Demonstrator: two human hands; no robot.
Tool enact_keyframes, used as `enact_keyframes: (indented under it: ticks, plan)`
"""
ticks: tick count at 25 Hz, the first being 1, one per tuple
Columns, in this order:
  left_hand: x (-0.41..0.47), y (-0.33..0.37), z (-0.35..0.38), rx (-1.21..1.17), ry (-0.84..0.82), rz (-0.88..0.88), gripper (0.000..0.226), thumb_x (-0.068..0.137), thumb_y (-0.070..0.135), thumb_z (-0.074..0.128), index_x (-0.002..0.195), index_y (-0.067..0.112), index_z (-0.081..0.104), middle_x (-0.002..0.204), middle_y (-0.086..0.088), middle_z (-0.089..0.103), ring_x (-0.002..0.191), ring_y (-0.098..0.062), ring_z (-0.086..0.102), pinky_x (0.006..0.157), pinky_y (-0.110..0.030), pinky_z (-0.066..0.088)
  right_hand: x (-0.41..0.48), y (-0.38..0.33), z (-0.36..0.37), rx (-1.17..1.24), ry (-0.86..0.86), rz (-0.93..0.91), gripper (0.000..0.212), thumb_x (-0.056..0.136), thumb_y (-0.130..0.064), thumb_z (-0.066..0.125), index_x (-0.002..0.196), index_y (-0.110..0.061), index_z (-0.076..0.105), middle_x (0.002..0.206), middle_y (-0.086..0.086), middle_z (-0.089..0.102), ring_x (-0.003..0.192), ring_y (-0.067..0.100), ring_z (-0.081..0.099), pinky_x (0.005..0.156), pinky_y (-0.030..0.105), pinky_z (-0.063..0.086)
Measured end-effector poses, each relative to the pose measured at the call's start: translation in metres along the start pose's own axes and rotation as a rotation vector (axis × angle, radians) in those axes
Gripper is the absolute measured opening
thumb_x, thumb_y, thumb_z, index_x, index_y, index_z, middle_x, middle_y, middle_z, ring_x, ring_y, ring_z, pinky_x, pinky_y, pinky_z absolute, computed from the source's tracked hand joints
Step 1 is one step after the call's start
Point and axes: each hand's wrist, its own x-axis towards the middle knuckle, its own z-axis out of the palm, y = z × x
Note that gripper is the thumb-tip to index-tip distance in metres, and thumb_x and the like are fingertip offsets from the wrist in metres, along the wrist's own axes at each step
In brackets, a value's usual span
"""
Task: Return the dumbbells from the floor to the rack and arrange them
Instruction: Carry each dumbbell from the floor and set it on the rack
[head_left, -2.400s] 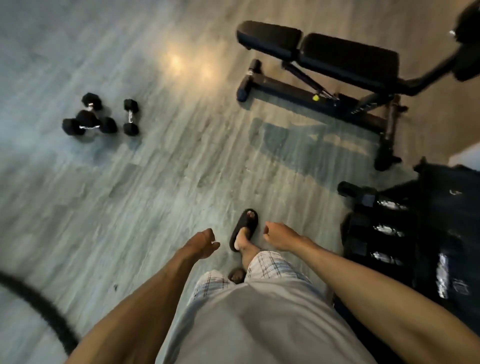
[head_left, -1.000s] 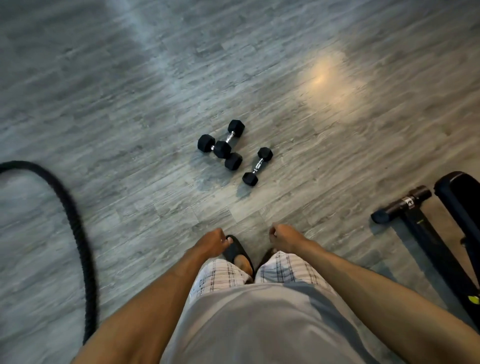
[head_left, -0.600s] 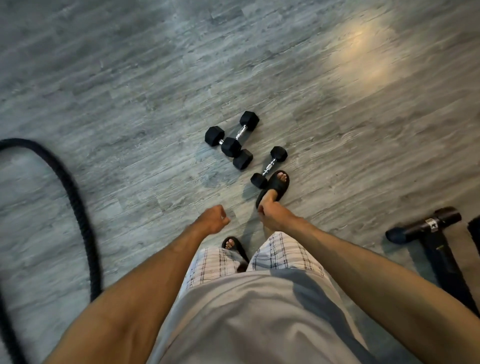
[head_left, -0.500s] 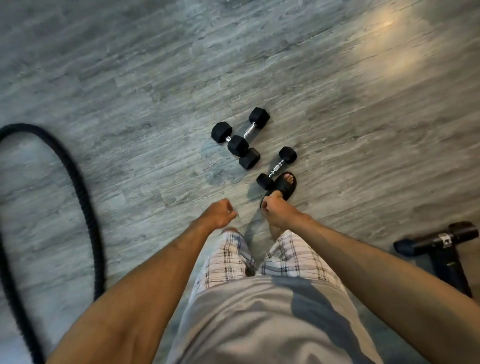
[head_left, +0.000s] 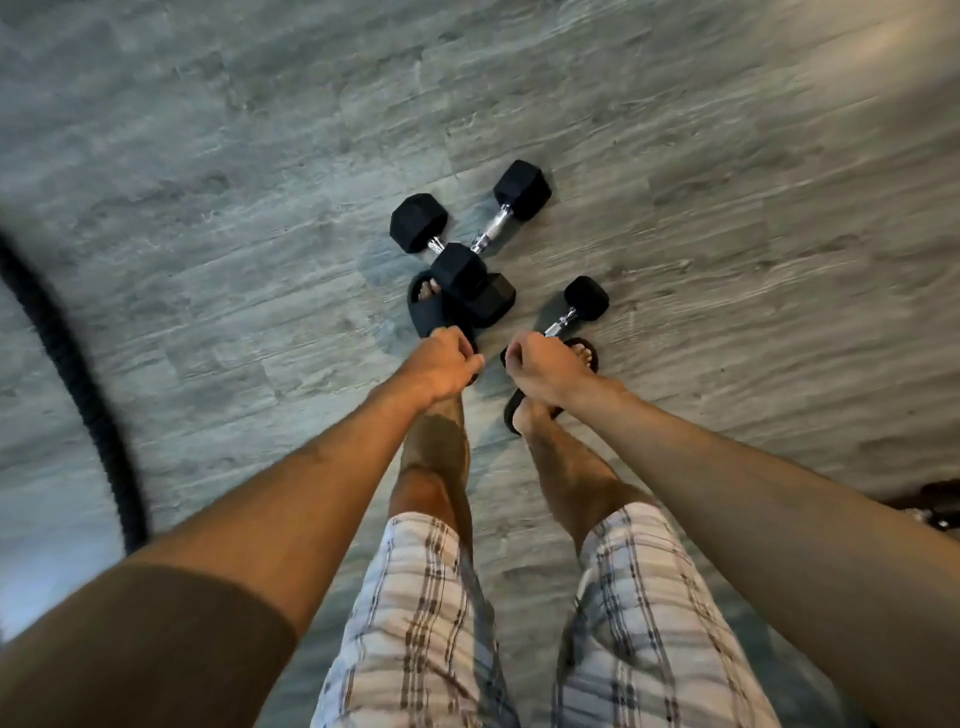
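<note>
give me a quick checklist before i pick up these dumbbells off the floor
1. Hands free: ok; left hand and right hand are curled, holding nothing.
2. Big dumbbells separated: not ok; they lie crossed, one on the other.
3. Small dumbbell on its own: ok; it lies apart from them.
4. Toes clear: not ok; left slipper sits against the crossed pair.
5. Rack free: cannot tell; not in view.

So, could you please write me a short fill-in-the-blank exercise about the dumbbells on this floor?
1. Two larger dumbbells lie ___ over each other.
2. A smaller dumbbell lies to the ___ of them.
3. In all, ___ dumbbells lie on the floor.
4. A thick black ___ curves along the left edge.
Missing words: crossed, right, three, rope.
</note>
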Motion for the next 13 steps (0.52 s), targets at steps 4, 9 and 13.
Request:
enact_keyframes:
  ticks: [4,9,13]
  plan:
    - [0.103,-0.006,0.001,-0.103,0.102,-0.138,0.041,0.090,0.028,0.063,0.125,0.011,0.050,0.127,-0.012,0.058,0.118,-0.028,0.054,0.089,-0.033,0.043,0.112,0.016,0.009,0.398,0.113,0.188,0.011,0.094,-0.023,0.051,0.094,-0.017,0.059,0.101,0.014,0.072,0.096,0.031,0.068,0.089,0.044,0.055]
    - [0.225,-0.020,-0.007,-0.151,0.201,-0.175,0.080,0.080,0.044,0.073,0.143,0.018,0.031,0.145,-0.015,0.035,0.135,-0.036,0.037,0.110,-0.045,0.038,0.242,0.022,0.010,0.976,0.217,0.455,0.019,0.094,-0.014,0.050,0.076,-0.018,0.051,0.080,0.007,0.060,0.074,0.019,0.060,0.071,0.037,0.056]
    - [0.303,-0.038,-0.005,-0.071,0.177,-0.156,0.094,0.071,0.058,0.076,0.143,0.021,0.030,0.147,-0.014,0.034,0.138,-0.036,0.033,0.110,-0.046,0.036,0.341,0.023,0.020,1.106,0.300,0.511,0.030,0.076,-0.024,0.065,0.099,-0.004,0.063,0.085,0.010,0.066,0.070,0.024,0.064,0.060,0.033,0.053]
